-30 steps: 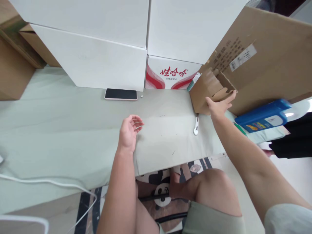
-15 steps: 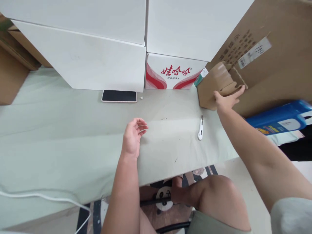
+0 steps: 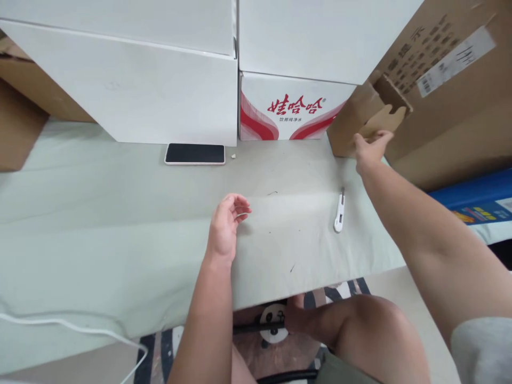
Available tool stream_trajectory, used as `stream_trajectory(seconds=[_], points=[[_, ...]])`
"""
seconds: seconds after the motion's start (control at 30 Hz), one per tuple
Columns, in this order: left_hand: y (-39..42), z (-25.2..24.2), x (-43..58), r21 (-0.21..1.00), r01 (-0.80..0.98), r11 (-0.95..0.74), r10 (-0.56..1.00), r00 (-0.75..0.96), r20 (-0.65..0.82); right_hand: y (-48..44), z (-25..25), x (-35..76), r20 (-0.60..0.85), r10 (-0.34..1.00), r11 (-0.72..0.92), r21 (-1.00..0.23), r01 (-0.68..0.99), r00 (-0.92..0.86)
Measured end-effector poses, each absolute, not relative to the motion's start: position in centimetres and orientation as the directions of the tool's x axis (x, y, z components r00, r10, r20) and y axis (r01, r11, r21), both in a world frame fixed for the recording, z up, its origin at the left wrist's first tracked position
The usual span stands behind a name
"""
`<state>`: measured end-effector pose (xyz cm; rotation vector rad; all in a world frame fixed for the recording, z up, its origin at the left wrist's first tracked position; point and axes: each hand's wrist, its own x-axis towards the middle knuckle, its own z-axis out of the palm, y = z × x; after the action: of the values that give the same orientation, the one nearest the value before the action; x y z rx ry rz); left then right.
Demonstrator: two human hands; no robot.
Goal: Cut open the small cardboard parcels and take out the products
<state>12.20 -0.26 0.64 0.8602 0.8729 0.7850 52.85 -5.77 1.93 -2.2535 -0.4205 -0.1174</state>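
Note:
My right hand (image 3: 370, 150) reaches to a small brown cardboard box (image 3: 347, 130) at the back right. Thumb and fingers close on a notched cardboard flap (image 3: 382, 121) at the box's open top. Whether that flap is joined to the box, I cannot tell. My left hand (image 3: 228, 224) rests over the middle of the table, palm turned sideways, fingers loosely curled and apart, holding nothing. Between the hands, nearer the right one, lies a white utility knife (image 3: 340, 212) with its tip pointing away.
A black-screened phone (image 3: 195, 153) lies before stacked white boxes (image 3: 172, 96). Beside it stands a red-and-white carton (image 3: 294, 128). A large brown carton (image 3: 452, 122) and a blue container (image 3: 476, 192) line the right side. A white cable (image 3: 80, 328) crosses the pale green tablecloth (image 3: 100, 229).
My right hand has shifted back slightly, and its spread fingers have drawn in on the flap, which now shows more. My left hand keeps its pose. The view has shifted slightly.

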Motion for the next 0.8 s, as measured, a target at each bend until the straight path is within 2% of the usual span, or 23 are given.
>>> stream_trajectory(seconds=[0.2,0.43,0.53,0.63,0.8], points=[[0.1,0.8,12.1,0.859,-0.246,0.449,0.838,0.448,-0.31,-6.0,1.2,50.2,0.142,0.386,-0.596,-0.716,0.364,0.911],[-0.6,0.9,10.3,0.829,-0.326,0.454,0.84,0.466,-0.277,-4.8,2.7,41.5,0.144,0.635,-0.519,-0.648,0.557,0.759],[-0.3,1.3,8.4,0.825,-0.366,0.43,0.855,0.458,-0.243,-1.6,2.9,36.3,0.15,0.793,-0.387,-0.625,0.678,0.591],[0.2,1.8,6.2,0.816,-0.398,0.419,0.879,0.405,-0.253,2.8,2.8,29.9,0.174,0.923,-0.184,-0.585,0.79,0.344],[1.1,2.0,3.0,0.75,-0.476,0.46,0.886,0.299,-0.354,12.1,2.3,18.7,0.23,0.972,0.143,-0.457,0.878,-0.039]])
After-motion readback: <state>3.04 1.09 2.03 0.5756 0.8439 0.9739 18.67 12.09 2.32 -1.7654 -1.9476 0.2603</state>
